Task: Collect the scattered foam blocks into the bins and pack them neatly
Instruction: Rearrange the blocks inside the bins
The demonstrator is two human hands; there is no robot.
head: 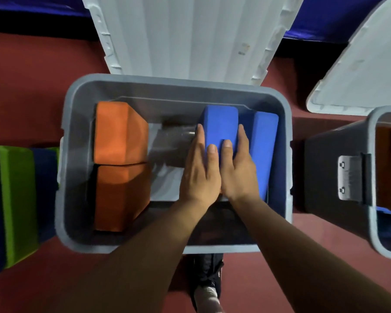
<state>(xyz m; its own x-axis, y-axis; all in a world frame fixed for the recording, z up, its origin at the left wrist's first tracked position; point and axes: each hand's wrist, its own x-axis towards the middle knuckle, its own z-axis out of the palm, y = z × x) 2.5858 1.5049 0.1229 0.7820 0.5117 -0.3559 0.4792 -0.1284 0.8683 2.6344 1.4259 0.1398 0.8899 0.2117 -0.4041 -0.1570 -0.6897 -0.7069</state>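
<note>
Grey bin (176, 79), centre of frame, standing on a red floor (32, 75); its white lid (190, 35) is open and tilted back towards the top of the frame.

Contents, left side: two orange blocks, one at upper left (120, 132) and one at lower left (120, 195), end to end and touching, against the left wall.

Contents, right side: blue block (220, 125), with another blue block (263, 143) just beside it against the right wall.

Left hand (199, 170) and right hand (237, 170), side by side and touching, both on the blue block. Grip: each thumb lies on the block's top face; the left fingers run down its left side and the right fingers down its right side, clasping it between them.

Left edge of frame, outside the bin: green block (18, 199) between two navy blocks (44, 188), all on the floor.

Right edge of frame: second bin (371, 222) with a metal latch (348, 177) on its side and its own white lid (359, 71) open above it. Orange and blue shapes inside, possibly blocks; too cropped to be sure.

Bottom centre: dark shoe (209, 274) on the floor, just below the grey bin.
</note>
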